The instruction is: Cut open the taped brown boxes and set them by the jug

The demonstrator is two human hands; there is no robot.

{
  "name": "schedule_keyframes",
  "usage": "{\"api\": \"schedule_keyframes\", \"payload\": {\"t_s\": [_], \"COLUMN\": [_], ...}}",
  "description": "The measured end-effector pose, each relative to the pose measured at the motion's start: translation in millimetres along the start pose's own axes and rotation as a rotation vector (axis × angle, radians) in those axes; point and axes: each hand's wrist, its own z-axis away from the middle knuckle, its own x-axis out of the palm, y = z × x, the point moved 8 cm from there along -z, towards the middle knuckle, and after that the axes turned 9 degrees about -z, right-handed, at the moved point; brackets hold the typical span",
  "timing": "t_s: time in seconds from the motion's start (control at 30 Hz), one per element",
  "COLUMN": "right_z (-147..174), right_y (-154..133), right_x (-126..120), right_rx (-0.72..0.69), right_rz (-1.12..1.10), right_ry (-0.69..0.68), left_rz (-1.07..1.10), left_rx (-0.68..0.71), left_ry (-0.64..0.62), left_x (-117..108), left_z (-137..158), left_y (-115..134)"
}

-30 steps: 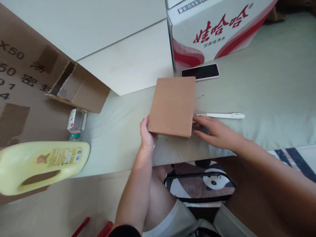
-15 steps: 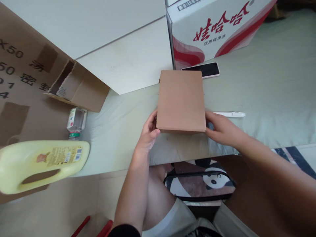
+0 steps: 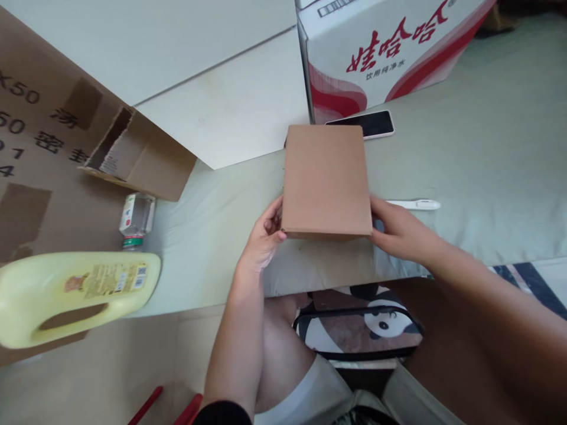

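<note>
A plain brown cardboard box (image 3: 326, 177) with a closed, unmarked top is in the middle of the head view. My left hand (image 3: 264, 236) grips its near left corner, thumb at the front edge and fingers along the side. On the opposite side, my right hand (image 3: 396, 230) holds the near right corner, its fingertips partly hidden. Just right of the box lies a white pen-like cutter (image 3: 416, 205), partly behind my right hand. A phone (image 3: 378, 124) with a dark screen sits behind the box, which covers part of it.
A white carton with red lettering (image 3: 381, 65) and a large white box (image 3: 239, 106) stand at the back. On the left are a torn-open cardboard box (image 3: 155, 159), a clear bottle (image 3: 138, 215) and a yellow jug (image 3: 128, 283). Pale green cloth (image 3: 199, 254) covers the surface.
The cardboard box has turned or tilted very slightly in my hands, its near right corner shifting a little rightward. Both hands keep their hold; the surroundings look the same.
</note>
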Motion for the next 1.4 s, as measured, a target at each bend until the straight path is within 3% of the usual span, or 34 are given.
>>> {"api": "schedule_keyframes", "payload": {"t_s": [0.9,1.4], "right_z": [-1,1], "right_y": [0,3], "right_x": [3,5], "right_rx": [0.090,0.104], "right_rz": [-0.008,-0.049], "right_ry": [0.014,0.010], "left_rz": [-0.079,-0.117], "left_rx": [0.043,0.117], "left_ry": [0.189,0.223], "left_x": [-7,-13], "left_z": [-4,-7], "left_y": [-4,-10]}}
